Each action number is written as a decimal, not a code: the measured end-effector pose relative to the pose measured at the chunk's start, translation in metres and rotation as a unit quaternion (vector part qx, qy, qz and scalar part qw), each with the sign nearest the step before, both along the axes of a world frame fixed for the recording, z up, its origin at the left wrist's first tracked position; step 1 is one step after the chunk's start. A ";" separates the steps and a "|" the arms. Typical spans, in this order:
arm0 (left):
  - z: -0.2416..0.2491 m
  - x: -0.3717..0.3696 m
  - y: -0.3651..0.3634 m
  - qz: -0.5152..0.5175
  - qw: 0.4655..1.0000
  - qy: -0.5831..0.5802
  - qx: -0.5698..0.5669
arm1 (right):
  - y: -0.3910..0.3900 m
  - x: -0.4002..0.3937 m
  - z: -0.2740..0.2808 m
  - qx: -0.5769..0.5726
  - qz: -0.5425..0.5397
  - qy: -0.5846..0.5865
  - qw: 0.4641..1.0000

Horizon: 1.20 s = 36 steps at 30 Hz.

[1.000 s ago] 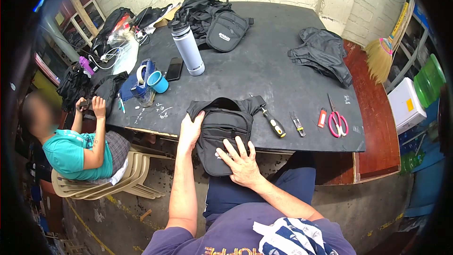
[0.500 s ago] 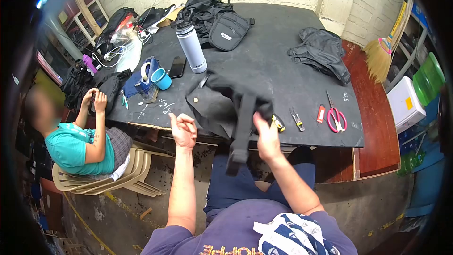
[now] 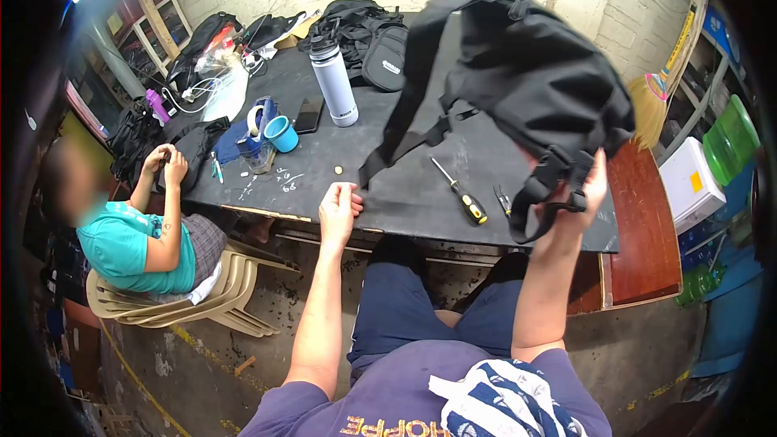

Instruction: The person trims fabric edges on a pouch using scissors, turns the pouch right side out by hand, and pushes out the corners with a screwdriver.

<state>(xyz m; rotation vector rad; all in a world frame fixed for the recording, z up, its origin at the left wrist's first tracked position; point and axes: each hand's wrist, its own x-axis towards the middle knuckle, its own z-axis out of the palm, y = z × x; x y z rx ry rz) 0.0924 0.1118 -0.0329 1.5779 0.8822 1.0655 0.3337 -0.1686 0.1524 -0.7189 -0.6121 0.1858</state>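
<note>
A black bag [image 3: 542, 73] with webbing straps and buckles is raised above the table, tilted over to the right. Its lower right end, by a black buckle [image 3: 554, 166], is gripped in my right hand [image 3: 593, 194]; some of the fingers are behind the bag. A long black strap [image 3: 413, 85] runs down from the bag's left side to my left hand [image 3: 340, 209], whose fingers are curled closed at the strap's lower bend. Below the bag, a screwdriver [image 3: 461, 194] with a black and yellow handle lies on the tabletop, beside a small cutter [image 3: 503, 200] partly covered by the straps.
On the black table [image 3: 388, 210] stand a pale water bottle [image 3: 333, 85] and a blue cup [image 3: 281, 134], near a phone [image 3: 308, 116]. More black bags [image 3: 364, 28] lie behind. A seated person [image 3: 137, 243] handles black fabric at left. A broom [image 3: 651, 97] leans at right.
My right hand has lifted the bag up and to the right, uncovering the screwdriver. My left hand has moved slightly right and closed at the strap.
</note>
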 end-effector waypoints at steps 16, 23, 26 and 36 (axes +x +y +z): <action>0.011 0.013 -0.018 0.036 0.990 0.096 0.095 | -0.070 0.028 0.087 0.143 -0.275 -0.091 0.947; 0.010 0.015 -0.024 0.049 0.985 0.103 0.129 | -0.090 0.059 0.058 0.015 -0.497 -0.530 0.687; 0.009 0.016 -0.024 0.055 0.983 0.103 0.139 | -0.086 0.046 0.058 0.008 -0.480 -0.513 0.712; 0.020 0.024 -0.039 0.110 0.964 0.155 0.189 | -0.083 -0.006 0.084 0.124 -0.306 -0.149 0.932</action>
